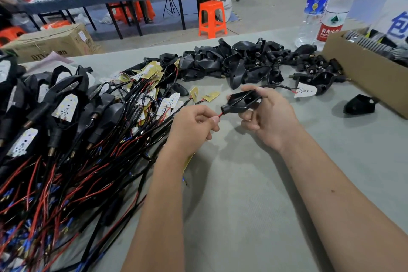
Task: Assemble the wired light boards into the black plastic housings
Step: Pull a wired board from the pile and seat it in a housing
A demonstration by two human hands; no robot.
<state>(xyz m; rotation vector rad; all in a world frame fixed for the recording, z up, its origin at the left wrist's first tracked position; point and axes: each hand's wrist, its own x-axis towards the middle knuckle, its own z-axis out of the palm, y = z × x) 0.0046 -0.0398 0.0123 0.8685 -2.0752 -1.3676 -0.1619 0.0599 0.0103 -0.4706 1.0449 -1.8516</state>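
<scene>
Head view: my right hand (268, 117) grips one black housing (240, 102) w/ its neck toward my left hand (194, 126), which pinches a red wire (220, 114) at the neck opening, prob. for threading. Two water bottles (331, 6) on the counter (242, 183); loose housings and wired boards too many to count.
</scene>
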